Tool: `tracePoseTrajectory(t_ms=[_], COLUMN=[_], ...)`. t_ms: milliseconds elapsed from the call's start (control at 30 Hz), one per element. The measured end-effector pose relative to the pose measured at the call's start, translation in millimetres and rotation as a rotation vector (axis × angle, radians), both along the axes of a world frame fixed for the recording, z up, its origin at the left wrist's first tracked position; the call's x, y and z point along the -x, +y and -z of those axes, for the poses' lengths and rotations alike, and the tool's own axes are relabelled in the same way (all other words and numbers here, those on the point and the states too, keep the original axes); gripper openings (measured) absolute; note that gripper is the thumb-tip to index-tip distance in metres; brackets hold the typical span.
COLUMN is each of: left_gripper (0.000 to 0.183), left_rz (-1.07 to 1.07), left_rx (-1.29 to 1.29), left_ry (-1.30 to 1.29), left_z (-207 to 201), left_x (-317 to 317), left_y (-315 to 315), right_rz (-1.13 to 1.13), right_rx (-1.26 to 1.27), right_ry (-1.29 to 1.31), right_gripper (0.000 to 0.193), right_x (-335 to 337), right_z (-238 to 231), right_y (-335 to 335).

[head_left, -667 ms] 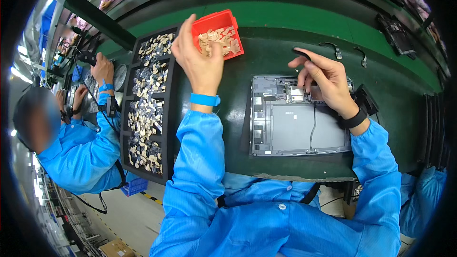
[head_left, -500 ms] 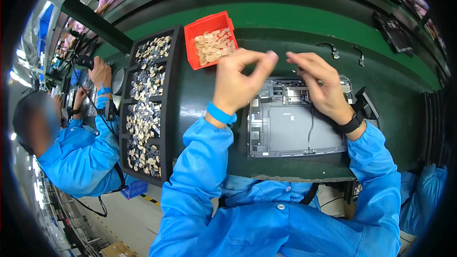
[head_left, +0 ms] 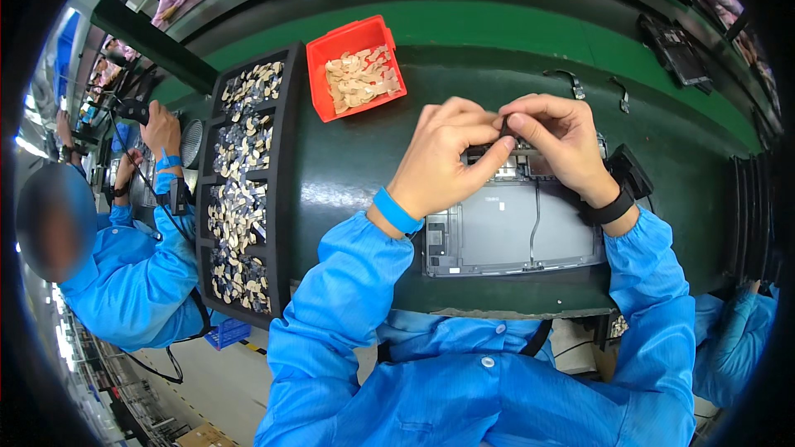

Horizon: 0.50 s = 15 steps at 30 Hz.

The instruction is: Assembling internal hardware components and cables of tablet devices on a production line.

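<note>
Now both hands meet above the grey device chassis (head_left: 513,232). Left hand (head_left: 443,153) and right hand (head_left: 555,141) curl inward, fingers (head_left: 497,151) pinching one small dark part (head_left: 503,126) between them

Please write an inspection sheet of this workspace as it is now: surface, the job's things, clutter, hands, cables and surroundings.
Surface: dark green bench, with a lighter green strip behind it.
Job's things: grey open device lies flat at the near edge; a small dark part is pinched above its top edge.
Clutter: red bin of tan pieces; black divided tray of small parts; two small dark pieces behind the device.
Hands: left hand and right hand meet fingertip to fingertip on the small part.
Cables: thin black wire runs across the device's plate.
Surroundings: a co-worker in blue at the left; another dark device far right.
</note>
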<state>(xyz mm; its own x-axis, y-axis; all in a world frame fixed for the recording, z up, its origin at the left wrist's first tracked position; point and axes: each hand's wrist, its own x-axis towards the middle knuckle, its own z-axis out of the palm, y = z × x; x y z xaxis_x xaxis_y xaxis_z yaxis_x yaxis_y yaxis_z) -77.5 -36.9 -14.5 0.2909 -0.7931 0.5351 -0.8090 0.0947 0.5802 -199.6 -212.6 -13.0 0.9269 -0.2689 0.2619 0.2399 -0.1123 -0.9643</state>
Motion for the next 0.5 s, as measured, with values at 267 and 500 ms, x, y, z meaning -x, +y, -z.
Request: tracePoseTrajectory(t_ms=[267,500], left_gripper=[0.032,0.034], left_rz=[-0.069,0.222], left_rx=[-0.094,-0.337], left_ry=[-0.028,0.192], left_z=[8.7,2.9], left_x=[-4.0,-10.3], left_y=[0.1,16.0], right_rz=[0.100,-0.031], right_rx=[-0.185,-0.294], right_ry=[-0.120,-0.238], right_gripper=[0.021,0.014], right_x=[1.0,34.7], right_z=[3.2,-40.1], right_y=[-6.2,-3.3])
